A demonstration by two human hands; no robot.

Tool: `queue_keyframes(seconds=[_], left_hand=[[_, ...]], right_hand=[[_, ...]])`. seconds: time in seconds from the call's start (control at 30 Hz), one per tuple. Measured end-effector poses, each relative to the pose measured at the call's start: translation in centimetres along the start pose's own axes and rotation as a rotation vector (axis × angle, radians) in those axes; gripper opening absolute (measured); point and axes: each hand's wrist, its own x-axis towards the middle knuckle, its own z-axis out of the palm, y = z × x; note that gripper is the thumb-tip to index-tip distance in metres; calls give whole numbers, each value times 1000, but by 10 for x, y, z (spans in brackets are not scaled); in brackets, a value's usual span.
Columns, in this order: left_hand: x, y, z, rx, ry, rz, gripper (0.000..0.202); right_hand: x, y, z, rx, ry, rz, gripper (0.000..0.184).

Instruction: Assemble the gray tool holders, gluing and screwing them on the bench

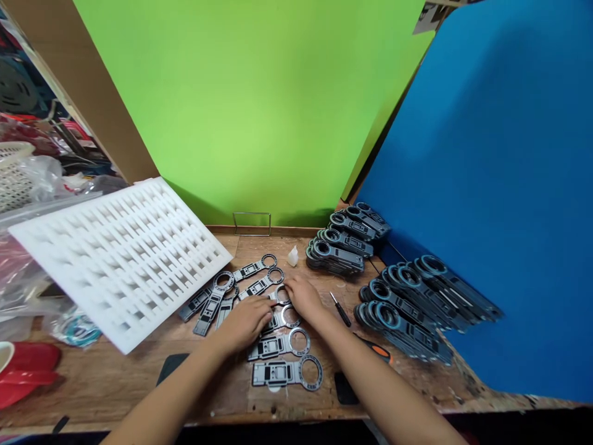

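Several grey, flat parts, each a slotted plate with a ring at one end, lie in a fanned column on the wooden table; the nearest ring-ended plate (280,372) is in full view. My left hand (244,322) bends over the middle of the column, its fingers together and its fingertips at a ring. Something small and reddish shows at those fingertips, too small to name. On the other side, my right hand (303,296) has its fingers curled at the ring of a ring-ended plate (281,294), whose body is partly hidden by my left hand.
At left leans a white slotted board (125,253). Stacks of dark ringed parts (343,238) stand at the back right, with more stacks (407,303) nearer. A screwdriver (341,310) lies by my right forearm. Green (250,111) and blue panels (500,185) border the table.
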Motion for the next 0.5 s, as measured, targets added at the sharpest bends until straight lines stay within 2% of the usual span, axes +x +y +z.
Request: queue_keyframes(seconds=[0.17, 0.33, 0.5], left_hand=[[9, -5, 20, 5, -19, -22, 30], [10, -4, 23, 12, -27, -63, 32], [12, -3, 24, 0, -25, -102, 36]], right_hand=[[0, 2, 4, -37, -17, -3, 28], [-3, 7, 4, -37, -23, -29, 31], [-22, 15, -3, -28, -33, -94, 32]])
